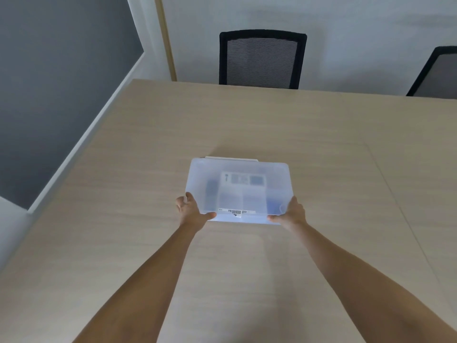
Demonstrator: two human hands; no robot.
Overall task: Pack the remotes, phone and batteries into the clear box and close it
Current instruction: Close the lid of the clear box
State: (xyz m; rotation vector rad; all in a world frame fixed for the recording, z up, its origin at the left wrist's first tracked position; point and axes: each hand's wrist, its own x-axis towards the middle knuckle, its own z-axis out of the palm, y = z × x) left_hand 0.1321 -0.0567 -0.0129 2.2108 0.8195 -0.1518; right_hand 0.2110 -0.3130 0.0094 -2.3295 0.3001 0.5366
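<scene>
The clear box point(238, 169) sits in the middle of the table with its translucent lid on top. Blurred shapes show through the lid: a dark upright item at the left, a white label or card with dark marks at the centre, a bluish item at the right. Which of them are remotes, phone or batteries I cannot tell. A barcode sticker lies on the near edge of the lid. My left hand point(191, 210) grips the box's near left corner, thumb on the lid. My right hand point(289, 214) grips the near right corner the same way.
The light wood table point(321, 134) extends all around the box. A black mesh chair point(262, 59) stands behind the far edge, and a second chair point(437, 73) at the far right. The table's left edge runs beside a grey floor.
</scene>
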